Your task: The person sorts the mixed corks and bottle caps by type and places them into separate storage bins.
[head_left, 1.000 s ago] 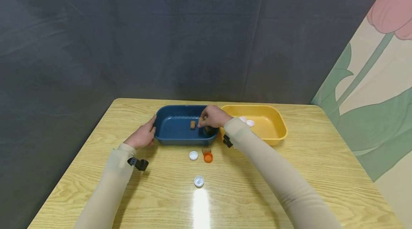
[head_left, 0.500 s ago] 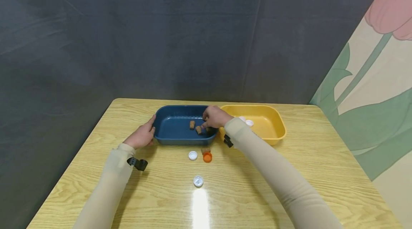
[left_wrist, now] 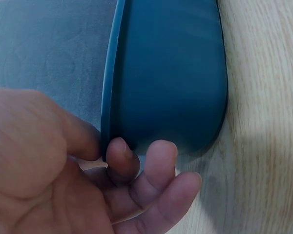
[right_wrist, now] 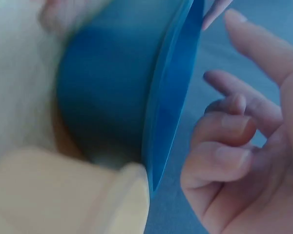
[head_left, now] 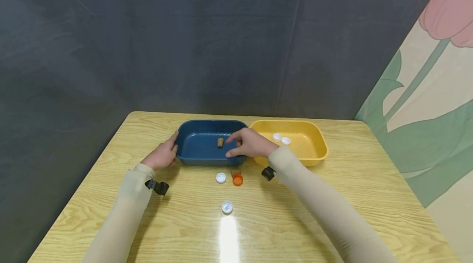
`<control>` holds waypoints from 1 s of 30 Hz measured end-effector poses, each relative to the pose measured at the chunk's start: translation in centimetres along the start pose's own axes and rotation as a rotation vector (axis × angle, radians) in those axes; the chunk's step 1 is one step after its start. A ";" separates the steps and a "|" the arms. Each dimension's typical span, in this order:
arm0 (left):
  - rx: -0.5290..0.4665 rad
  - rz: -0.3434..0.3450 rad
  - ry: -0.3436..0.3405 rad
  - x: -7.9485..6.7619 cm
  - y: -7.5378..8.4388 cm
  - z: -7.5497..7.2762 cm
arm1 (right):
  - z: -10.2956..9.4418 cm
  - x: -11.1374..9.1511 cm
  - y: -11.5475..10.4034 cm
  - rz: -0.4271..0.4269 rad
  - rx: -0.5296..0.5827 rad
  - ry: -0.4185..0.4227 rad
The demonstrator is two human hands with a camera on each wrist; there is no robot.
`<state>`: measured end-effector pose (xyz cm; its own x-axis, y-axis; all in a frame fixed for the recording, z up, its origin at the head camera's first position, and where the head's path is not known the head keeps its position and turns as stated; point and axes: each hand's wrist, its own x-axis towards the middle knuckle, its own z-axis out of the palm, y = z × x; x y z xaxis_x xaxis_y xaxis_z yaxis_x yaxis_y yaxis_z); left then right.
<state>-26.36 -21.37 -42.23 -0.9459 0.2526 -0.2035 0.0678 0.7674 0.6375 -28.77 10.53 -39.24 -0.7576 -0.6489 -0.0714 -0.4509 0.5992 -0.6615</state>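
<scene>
At its left end, the blue plastic bin is pinched at the rim by my left hand. The left wrist view shows the thumb at the rim and curled fingertips against the outer wall. My right hand is over the bin's right end, thumb and index finger spread apart, holding nothing. Its other fingers are loosely curled in the right wrist view. One cork shows on the bin floor, left of the right fingertips; the hand hides the bin's right part.
A yellow bin stands right of the blue one, with white bottle caps inside. In front lie an orange cap with a cork behind it, a white cap and a silvery-white cap closer in.
My right hand has let go of a cork inside the blue bin, spread its thumb and index finger, and now covers that cork. The left hand stays at the rim.
</scene>
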 end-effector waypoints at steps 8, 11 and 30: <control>-0.005 0.022 0.004 -0.1 -0.2 -0.1 | 3.6 -3.9 -0.5 -0.143 0.093 -0.092; -0.009 0.024 -0.002 -0.1 -0.2 -0.1 | 4.9 -5.2 -0.5 -0.188 0.065 -0.100; -0.016 0.023 -0.001 -0.1 0.0 -0.1 | 9.4 -6.9 0.7 -0.147 -0.083 -0.165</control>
<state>-26.25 -21.44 -42.13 -0.9439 0.2702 -0.1896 0.0841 0.7522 0.6535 -19.44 11.02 -46.24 -0.5964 -0.7958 -0.1046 -0.5929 0.5247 -0.6109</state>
